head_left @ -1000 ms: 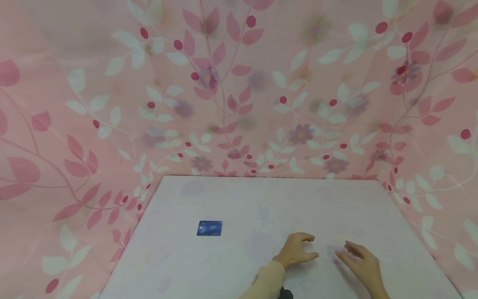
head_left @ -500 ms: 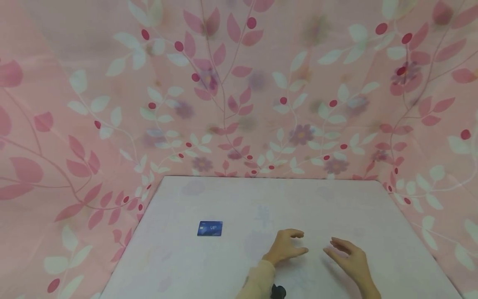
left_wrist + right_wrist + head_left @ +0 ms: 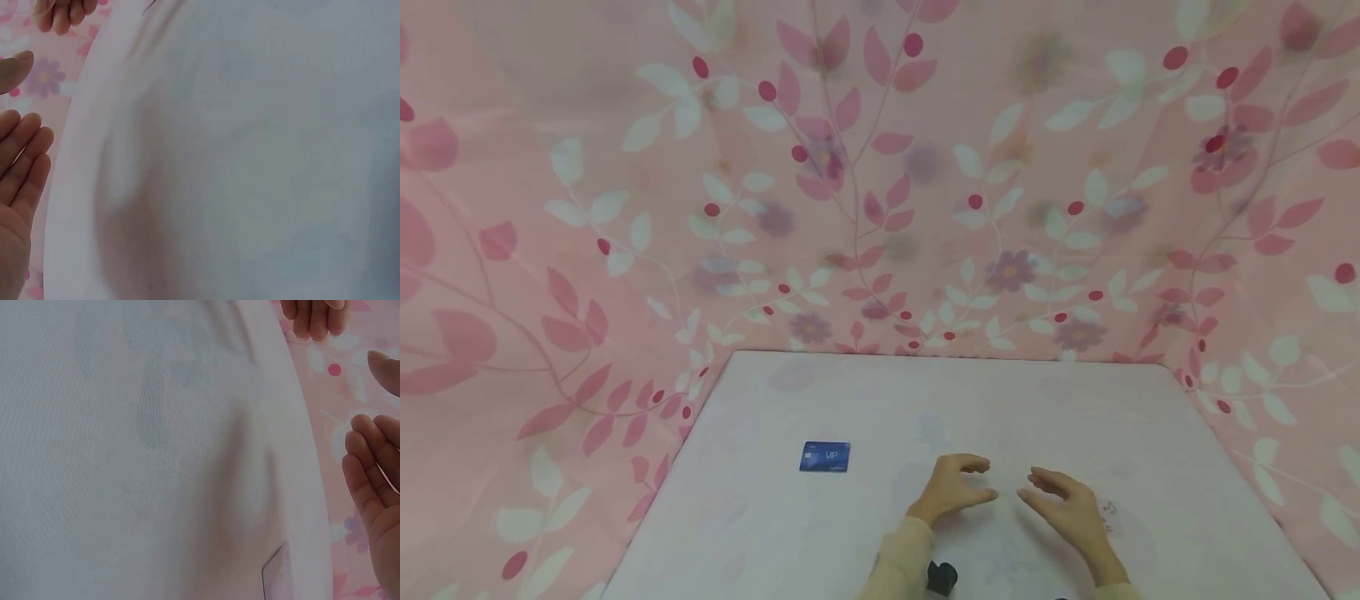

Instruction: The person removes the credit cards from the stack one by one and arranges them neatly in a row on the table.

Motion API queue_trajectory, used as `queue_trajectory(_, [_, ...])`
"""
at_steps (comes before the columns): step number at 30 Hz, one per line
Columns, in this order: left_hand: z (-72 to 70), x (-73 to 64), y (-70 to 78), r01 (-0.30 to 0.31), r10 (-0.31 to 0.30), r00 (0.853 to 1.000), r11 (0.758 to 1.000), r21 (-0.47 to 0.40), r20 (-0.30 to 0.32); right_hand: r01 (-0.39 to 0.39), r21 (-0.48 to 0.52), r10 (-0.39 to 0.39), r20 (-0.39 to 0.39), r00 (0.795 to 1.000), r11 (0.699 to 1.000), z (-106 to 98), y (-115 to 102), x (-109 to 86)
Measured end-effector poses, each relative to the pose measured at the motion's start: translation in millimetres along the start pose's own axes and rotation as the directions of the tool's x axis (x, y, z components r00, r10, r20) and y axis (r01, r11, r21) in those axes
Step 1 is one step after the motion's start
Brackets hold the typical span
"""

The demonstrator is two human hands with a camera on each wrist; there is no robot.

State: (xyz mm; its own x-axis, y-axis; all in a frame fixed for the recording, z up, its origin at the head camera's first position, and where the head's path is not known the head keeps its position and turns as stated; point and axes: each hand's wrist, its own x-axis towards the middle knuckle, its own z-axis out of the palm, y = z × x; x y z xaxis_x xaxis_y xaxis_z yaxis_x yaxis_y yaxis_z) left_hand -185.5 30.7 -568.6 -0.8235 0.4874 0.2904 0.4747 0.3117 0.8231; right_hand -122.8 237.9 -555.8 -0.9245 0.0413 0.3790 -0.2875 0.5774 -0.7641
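Both hands hover over the white table with relaxed, slightly bent fingers and nothing held. My left hand [image 3: 951, 489] is right of a blue card [image 3: 825, 457] marked "VIP", which lies flat and apart from it. Facing it across a small gap is my right hand [image 3: 1067, 510]. Just behind that hand lies a pale card with pinkish marks [image 3: 1109, 515], partly hidden by it in the head view. In the right wrist view this pale card [image 3: 279, 575] shows a dark edge. The left wrist view shows my left hand's fingers [image 3: 28, 169] lying side by side.
The white table [image 3: 1000, 400] has faint grey-blue prints on its cover. Pink floral cloth [image 3: 880, 208] rises behind it and on both sides. A small black object [image 3: 942, 577] sits by my left wrist.
Both hands have moved left in the head view, keeping a gap between them. The pale card, covered half a second ago, now shows to the right of my right hand. The blue card stays put.
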Motion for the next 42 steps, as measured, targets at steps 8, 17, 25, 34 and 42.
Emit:
queue_trajectory(8, [-15.5,-3.7,-7.0,0.027,-0.027,0.999,1.0,-0.014,-0.023,0.014,0.064,-0.017,0.043,0.999,0.998,20,-8,9.4])
queue_trajectory(17, [-31.9,-13.5,-18.4,0.034,-0.037,0.997,0.999,-0.039,-0.074,0.036,0.147,-0.046,0.069,0.997,0.988,40,-13,21.5])
queue_trajectory(25, [-50.1,-21.9,-25.5,0.041,-0.046,0.988,0.998,-0.038,-0.148,0.001,0.181,-0.023,0.117,0.993,0.983,54,-18,30.8])
queue_trajectory(34, [-74.3,-30.3,-34.0,0.076,-0.078,0.971,0.997,-0.017,-0.228,0.054,0.238,-0.086,0.128,0.988,0.97,63,-53,36.3])
queue_trajectory(42, [-93.3,-38.1,-40.3,0.087,-0.084,0.958,0.996,-0.004,-0.275,0.065,0.258,-0.109,0.16,0.981,0.964,72,-69,45.8])
